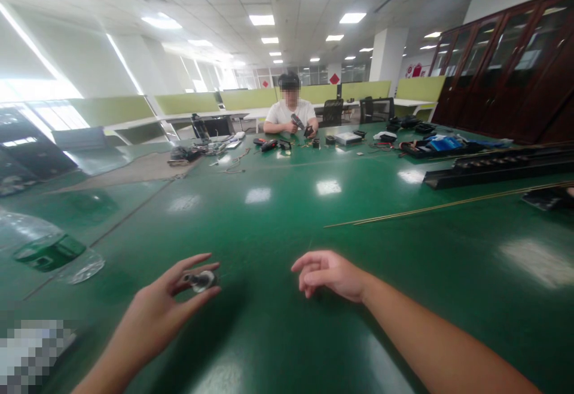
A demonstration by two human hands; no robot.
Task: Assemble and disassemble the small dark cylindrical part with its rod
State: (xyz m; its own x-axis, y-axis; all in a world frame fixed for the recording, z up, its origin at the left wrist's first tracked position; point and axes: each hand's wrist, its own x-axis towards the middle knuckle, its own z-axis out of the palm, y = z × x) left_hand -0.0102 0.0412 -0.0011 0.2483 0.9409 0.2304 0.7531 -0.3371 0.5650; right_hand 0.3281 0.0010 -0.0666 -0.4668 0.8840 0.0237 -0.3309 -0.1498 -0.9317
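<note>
metal piece (203,281) between thumb and fingertips of our left hand (179,298), pinched; our right hand (329,275) (nothing gripped) loosely curled, well apart.

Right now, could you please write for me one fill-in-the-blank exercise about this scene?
A small shiny part is in the ____ hand.
The two thin rods lie nearer to the ____ hand.
The surface of the table is ____ in colour.
The person across it wears a ____ shirt.

Missing words: left; right; green; white.
</note>
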